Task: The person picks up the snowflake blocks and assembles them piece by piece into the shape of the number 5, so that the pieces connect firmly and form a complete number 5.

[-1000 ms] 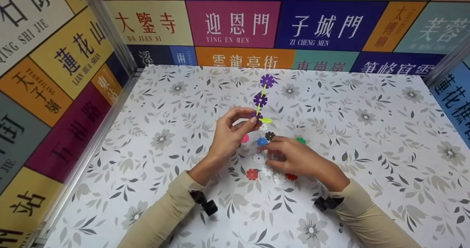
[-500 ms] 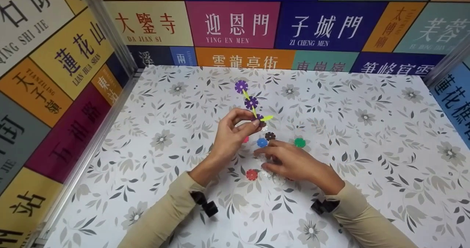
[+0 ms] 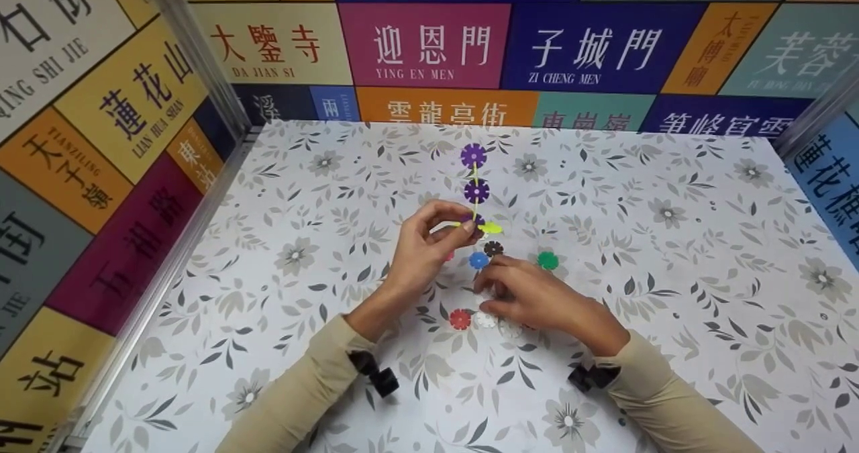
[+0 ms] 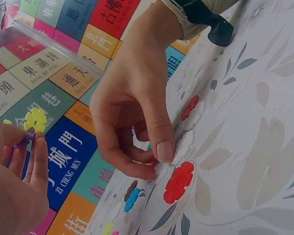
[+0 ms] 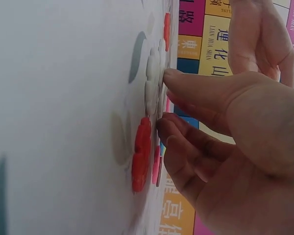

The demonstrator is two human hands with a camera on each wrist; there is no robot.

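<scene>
My left hand [image 3: 426,245] pinches the lowest purple disc of a chain of notched snowflake building discs. Purple discs [image 3: 474,156] alternate with yellow ones seen edge-on, and the chain stands up away from me; a yellow disc [image 3: 492,227] sticks out to the right of the fingertips. Low over the table, my right hand [image 3: 540,293] has thumb and fingers at the edges of a white snowflake disc [image 5: 161,100], pinching it. More white discs [image 3: 485,319] lie beside that hand, partly covered by it. A red disc [image 4: 179,182] is close by in the left wrist view.
Loose discs lie between and around the hands: blue [image 3: 478,260], brown [image 3: 494,248], green [image 3: 548,260] and a mostly hidden pink one [image 3: 449,256]. A leaf-patterned cloth [image 3: 671,272] covers the table. Printed panels [image 3: 429,43] rise behind and at the sides.
The chain in my left hand has swung left, then back upright, with its lower yellow disc turned. My right hand has shifted slightly left, its fingertips closing on a white disc.
</scene>
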